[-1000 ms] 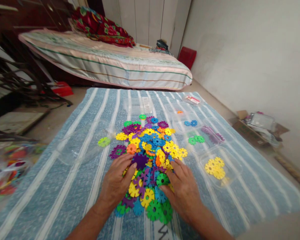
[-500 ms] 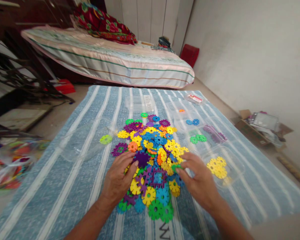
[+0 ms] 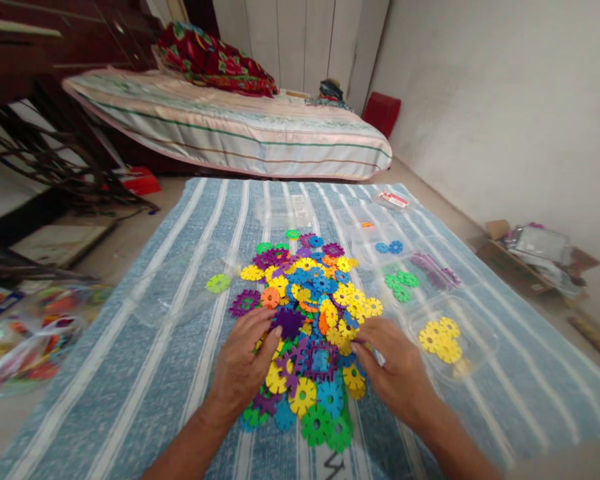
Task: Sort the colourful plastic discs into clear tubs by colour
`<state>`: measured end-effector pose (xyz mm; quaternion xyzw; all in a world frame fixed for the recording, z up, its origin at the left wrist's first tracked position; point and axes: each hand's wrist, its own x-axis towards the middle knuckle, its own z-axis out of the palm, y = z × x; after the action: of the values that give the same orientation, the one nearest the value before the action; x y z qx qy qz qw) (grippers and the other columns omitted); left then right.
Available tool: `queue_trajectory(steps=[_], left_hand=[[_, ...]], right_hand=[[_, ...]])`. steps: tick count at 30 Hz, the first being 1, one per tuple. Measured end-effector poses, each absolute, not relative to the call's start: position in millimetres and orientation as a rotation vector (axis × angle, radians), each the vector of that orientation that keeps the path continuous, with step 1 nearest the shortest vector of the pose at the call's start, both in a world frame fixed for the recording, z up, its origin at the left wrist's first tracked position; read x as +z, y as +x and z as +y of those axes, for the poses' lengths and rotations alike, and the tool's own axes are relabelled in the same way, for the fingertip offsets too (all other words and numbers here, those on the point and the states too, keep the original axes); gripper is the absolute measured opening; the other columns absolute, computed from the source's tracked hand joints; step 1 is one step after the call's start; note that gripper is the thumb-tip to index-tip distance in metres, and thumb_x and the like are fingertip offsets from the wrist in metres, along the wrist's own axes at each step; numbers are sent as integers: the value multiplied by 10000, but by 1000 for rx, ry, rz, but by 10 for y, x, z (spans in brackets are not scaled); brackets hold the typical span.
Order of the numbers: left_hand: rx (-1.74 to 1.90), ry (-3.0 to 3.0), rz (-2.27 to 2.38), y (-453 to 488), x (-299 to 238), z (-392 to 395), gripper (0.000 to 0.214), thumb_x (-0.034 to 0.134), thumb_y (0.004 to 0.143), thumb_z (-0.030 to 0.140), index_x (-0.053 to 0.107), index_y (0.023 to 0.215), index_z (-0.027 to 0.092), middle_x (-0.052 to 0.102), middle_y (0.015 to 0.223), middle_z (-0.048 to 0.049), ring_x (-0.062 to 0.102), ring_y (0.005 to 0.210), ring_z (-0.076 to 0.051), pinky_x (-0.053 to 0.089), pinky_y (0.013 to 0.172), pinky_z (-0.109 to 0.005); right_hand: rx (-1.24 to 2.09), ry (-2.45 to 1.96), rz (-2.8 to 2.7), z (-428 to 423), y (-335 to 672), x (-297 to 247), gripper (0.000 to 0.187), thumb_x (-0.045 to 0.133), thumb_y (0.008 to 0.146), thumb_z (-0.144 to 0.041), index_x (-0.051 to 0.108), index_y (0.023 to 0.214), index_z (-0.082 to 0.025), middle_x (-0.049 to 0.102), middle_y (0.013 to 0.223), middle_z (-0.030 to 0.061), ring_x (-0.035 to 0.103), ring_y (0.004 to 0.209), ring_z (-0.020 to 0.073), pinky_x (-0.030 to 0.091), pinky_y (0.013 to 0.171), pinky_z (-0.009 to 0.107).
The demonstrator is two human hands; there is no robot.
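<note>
Altogether, two hands [image 3: 246, 352] [image 3: 399, 365] flank one heap [image 3: 316, 312] of notched pieces.

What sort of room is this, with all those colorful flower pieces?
It's most likely a bedroom in someone's home. A bed with a striped cover stands beyond the table, red floral bedding is heaped on it, and dark red wooden furniture stands behind.
</note>
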<state>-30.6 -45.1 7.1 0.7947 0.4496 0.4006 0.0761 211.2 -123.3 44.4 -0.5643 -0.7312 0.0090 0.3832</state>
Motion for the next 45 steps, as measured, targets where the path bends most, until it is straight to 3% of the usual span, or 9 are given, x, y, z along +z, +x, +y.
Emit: queue_trajectory(steps=[8,12,16,20,25,31,38,42,45], left_hand=[[1268,2631,1051,-299,121,-532,185,537,858,226,602,1030,202,664,1082,-75,595,1078,-226,503,957,-416],[1256,2687,1013,-315,119,-533,195,522,867,240,595,1046,211,670,1063,-70,611,1052,-226,524,929,-400],[1240,2702,957,-288,138,-541,186,513,870,252,603,1031,226,686,1038,-53,617,1052,-220,536,914,-371],[1215,2752,975,-274,125,-542,221,511,877,309,596,1064,226,694,1030,-51,636,1020,-214,554,877,-351],[1135,2795,1094,-307,95,-528,386,559,833,443,576,1129,196,682,1076,-90,637,1017,-256,565,840,-387],[1132,2880,938,-303,35,-572,406,639,774,395,580,1118,188,666,1114,-92,565,1142,-268,505,945,-397],[1010,2924,915,-246,133,-680,485,627,764,426,531,1212,266,604,1251,-78,493,1236,-282,455,998,-428],[884,3091,801,-248,115,-668,585,609,741,556,510,1262,309,583,1288,-70,491,1236,-286,435,1013,-436],[951,3241,650,-209,-47,-704,461,593,796,476,529,1235,353,576,1300,-22,472,1255,-248,351,1083,-434]], right_hand=[[72,-1395,-1976,-958,1600,585,105,498,865,-228,596,849,-193,642,843,72,580,831,208,500,744,345],[66,-1427,-2006,-895,1581,613,209,428,881,-184,552,713,-201,612,710,44,563,725,179,457,691,313],[152,-1420,-2020,-930,1624,602,85,511,844,-229,592,831,-207,647,784,33,587,771,174,453,704,289],[130,-1373,-2098,-962,1651,595,161,486,866,-209,594,746,-210,638,683,13,591,689,161,441,669,274],[-125,-1464,-1888,-895,2179,711,215,487,898,-262,644,760,-213,664,704,29,609,701,163,451,684,276],[-570,-2063,-1413,-717,3282,905,294,486,852,-395,697,824,-193,703,767,79,628,711,221,433,661,316],[-347,-2266,-1178,-628,4075,831,454,502,756,-565,713,888,-186,696,781,101,609,714,255,419,681,355],[-115,-2309,-1056,-555,4469,644,519,579,689,-561,707,973,-147,682,801,123,609,772,278,431,724,389],[-20,-2275,-991,-527,4593,489,548,572,698,-568,703,980,-117,687,847,137,621,739,239,452,672,345]])
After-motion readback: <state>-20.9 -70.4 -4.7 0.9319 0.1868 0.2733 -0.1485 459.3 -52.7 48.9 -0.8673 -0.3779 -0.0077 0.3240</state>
